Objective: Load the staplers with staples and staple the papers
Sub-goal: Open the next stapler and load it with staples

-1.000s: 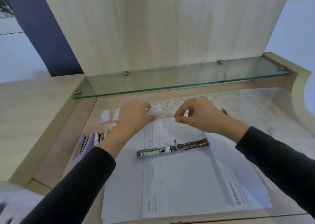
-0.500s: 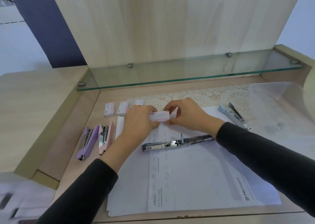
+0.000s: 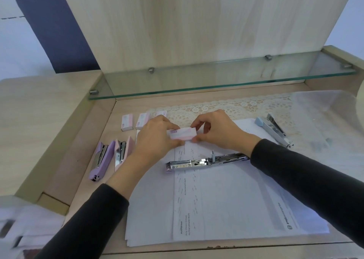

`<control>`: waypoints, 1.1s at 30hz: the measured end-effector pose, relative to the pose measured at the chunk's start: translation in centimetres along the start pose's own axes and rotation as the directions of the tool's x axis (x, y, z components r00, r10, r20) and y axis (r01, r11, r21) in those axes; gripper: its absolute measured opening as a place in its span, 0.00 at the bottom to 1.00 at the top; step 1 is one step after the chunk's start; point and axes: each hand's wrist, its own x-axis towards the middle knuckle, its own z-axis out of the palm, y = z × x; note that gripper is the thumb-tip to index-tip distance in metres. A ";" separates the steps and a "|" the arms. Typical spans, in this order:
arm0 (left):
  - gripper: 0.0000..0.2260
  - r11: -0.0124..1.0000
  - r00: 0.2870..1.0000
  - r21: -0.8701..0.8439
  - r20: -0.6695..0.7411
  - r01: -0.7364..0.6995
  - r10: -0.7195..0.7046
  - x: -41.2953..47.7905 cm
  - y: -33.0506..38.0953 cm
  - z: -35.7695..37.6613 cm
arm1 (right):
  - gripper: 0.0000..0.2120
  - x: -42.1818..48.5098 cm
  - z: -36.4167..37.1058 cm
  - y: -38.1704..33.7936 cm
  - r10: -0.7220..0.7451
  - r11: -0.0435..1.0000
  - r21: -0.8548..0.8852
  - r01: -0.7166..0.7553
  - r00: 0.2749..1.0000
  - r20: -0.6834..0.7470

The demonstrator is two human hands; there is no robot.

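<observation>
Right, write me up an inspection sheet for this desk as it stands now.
Surface: wooden desk, lace mat at the back, paper stack in front.
Job's things: opened stapler lying flat on that stack; purple stapler and pink stapler side by side at left; blue stapler at right; spare staple boxes at back left.
Clutter: blurred white things at lower left, cannot tell what.
Grippers: left hand and right hand both pinch one staple box above the stack.
Cables: nothing seen.
Surroundings: glass shelf over the back of the desk, wooden panel behind, dark blue panel at upper left.
</observation>
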 end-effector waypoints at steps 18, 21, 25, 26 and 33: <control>0.18 0.991 0.995 -0.112 0.057 -0.077 0.083 0.3 -0.1 0.9 | 0.08 -0.2 -0.5 0.6 -0.068 0.997 -0.046 0.067 0.997 -0.020; 0.18 0.988 0.997 -0.136 0.030 -0.072 0.077 0.2 -0.1 1.1 | 0.04 -0.3 -0.8 0.7 -0.043 0.998 -0.042 0.042 0.998 -0.040; 0.18 0.987 0.998 -0.144 0.002 -0.070 0.071 0.1 -0.1 1.3 | 0.03 -0.4 -1.0 0.9 -0.008 0.999 -0.045 0.005 0.998 -0.060; 0.18 0.987 0.997 -0.141 -0.007 -0.073 0.073 0.1 -0.1 1.4 | 0.03 -0.3 -1.0 0.9 0.002 0.999 -0.049 -0.005 0.998 -0.063; 0.18 0.988 0.995 -0.119 -0.051 -0.096 0.091 -0.2 0.0 1.5 | 0.04 0.5 -0.4 0.5 0.102 0.992 -0.067 -0.109 0.990 -0.093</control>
